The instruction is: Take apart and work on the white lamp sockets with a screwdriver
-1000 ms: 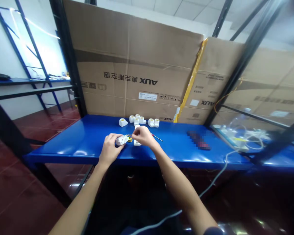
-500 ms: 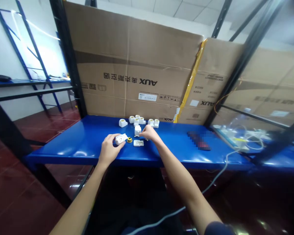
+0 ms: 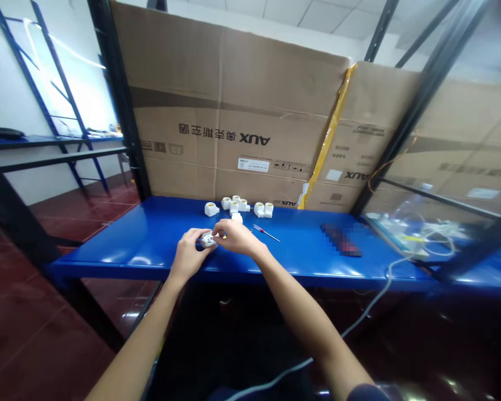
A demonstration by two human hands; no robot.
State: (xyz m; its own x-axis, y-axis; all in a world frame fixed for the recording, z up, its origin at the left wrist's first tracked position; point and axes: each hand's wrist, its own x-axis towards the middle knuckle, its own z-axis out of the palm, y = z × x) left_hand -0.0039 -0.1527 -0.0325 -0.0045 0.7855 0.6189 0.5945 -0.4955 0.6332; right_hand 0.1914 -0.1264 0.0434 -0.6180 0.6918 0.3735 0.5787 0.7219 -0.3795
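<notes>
Your left hand [image 3: 187, 253] grips a small white part [image 3: 207, 240], rounded at its left end, its face turned up and showing small dark recesses. Taking the blue table [image 3: 309, 262] as landmark, you have it by the front edge, left of centre; whether it touches the surface you can't tell. Your right hand [image 3: 236, 237] covers its right end.

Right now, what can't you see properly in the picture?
All in the head view:
White part: partly covered by the left hand and right hand, details too small.
Yellow piece: mostly hidden behind the right hand.
Dark item: blurred by pixelation.
Right sleeve: cut off by the bottom edge.
</notes>
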